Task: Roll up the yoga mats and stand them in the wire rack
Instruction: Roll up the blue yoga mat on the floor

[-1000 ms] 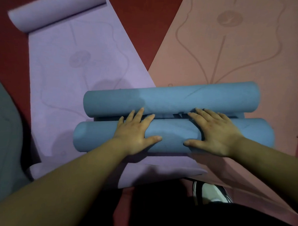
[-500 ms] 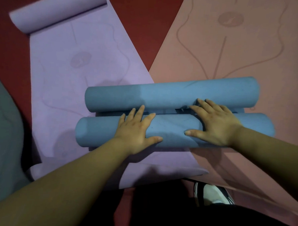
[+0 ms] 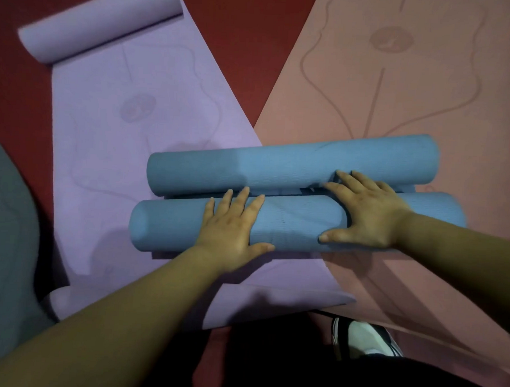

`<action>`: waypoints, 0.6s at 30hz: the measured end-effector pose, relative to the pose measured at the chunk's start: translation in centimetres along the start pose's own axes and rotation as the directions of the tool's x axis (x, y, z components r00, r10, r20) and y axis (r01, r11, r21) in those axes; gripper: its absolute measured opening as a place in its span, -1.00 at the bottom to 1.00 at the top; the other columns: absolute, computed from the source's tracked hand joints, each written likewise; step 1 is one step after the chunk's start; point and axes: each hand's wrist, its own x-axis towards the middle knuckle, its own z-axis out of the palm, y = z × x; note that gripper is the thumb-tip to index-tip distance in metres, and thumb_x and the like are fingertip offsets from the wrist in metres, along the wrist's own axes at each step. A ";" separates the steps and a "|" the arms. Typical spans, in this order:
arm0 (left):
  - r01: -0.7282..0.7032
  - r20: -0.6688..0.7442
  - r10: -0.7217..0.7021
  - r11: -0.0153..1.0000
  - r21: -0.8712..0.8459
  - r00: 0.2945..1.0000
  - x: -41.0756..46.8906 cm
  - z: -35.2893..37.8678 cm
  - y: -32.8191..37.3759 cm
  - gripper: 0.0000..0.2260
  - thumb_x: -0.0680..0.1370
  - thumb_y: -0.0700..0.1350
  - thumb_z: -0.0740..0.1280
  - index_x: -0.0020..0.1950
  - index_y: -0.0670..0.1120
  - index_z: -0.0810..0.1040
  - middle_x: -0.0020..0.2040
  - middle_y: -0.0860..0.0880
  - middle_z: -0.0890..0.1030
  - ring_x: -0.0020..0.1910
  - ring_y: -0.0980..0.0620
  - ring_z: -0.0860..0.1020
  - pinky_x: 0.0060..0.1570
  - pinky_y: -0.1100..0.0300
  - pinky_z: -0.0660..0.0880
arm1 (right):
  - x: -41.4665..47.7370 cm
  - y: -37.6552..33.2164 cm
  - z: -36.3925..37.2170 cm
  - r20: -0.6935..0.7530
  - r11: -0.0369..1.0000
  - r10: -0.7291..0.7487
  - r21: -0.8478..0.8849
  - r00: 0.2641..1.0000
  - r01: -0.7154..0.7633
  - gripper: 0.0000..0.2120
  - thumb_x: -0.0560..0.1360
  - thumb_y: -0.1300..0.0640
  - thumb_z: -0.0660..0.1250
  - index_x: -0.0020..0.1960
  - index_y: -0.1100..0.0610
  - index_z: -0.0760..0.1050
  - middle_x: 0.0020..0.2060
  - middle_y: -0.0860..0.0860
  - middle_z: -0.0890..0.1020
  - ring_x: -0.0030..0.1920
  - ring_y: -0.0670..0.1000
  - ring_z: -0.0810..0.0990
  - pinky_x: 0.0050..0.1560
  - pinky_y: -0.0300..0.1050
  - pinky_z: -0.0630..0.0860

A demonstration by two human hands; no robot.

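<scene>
A blue yoga mat (image 3: 293,221) lies across the floor, rolled from both ends into two tubes side by side; the far roll (image 3: 278,168) touches the near one. My left hand (image 3: 232,227) presses flat on the near roll with fingers straight. My right hand (image 3: 364,215) also lies flat on the near roll, its fingertips reaching the seam between the two rolls. Under them lies a purple mat (image 3: 127,135), spread out with its far end curled up, and a pink mat (image 3: 398,91) spread flat to the right. No wire rack is in view.
The floor (image 3: 248,46) is dark red. A grey mat (image 3: 9,235) covers the left edge. My shoe (image 3: 364,341) stands at the bottom right, just beside the near ends of the purple and pink mats.
Both hands have pushed the near blue roll a little away from me, closing the gap to the far roll. The mats under it have not moved.
</scene>
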 end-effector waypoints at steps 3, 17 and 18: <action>-0.004 0.032 0.005 1.000 -0.011 0.999 1.1 -0.6 -0.6 -0.09 0.45 0.53 0.16 0.64 0.18 -0.15 0.67 -0.02 -0.13 0.63 -0.16 -0.10 0.56 -0.25 -0.13 | -0.8 -0.6 0.6 -0.048 0.999 0.001 -0.050 0.999 -0.003 0.07 0.25 -0.68 -0.01 0.62 -0.18 -0.08 0.64 0.02 -0.03 0.62 0.15 0.00 0.54 0.18 0.11; -0.023 -0.005 0.024 0.998 0.050 1.000 2.3 -0.5 -1.2 0.08 0.32 0.56 0.29 0.64 0.11 -0.13 0.66 -0.01 -0.07 0.63 -0.15 -0.05 0.55 -0.26 -0.07 | 0.4 0.2 0.3 -0.027 0.995 0.000 -0.095 1.000 -0.003 0.13 0.14 -0.66 0.09 0.60 -0.21 -0.09 0.63 0.04 -0.02 0.59 0.25 0.00 0.47 0.31 0.19; -0.026 0.006 0.026 0.998 0.059 1.000 2.3 -0.5 -1.3 0.10 0.31 0.56 0.30 0.64 0.11 -0.14 0.66 -0.02 -0.06 0.63 -0.15 -0.03 0.55 -0.26 -0.06 | 0.3 0.1 0.6 -0.035 0.994 -0.005 -0.111 0.999 0.001 0.14 0.13 -0.65 0.09 0.60 -0.20 -0.09 0.63 0.04 -0.01 0.59 0.26 0.01 0.45 0.30 0.20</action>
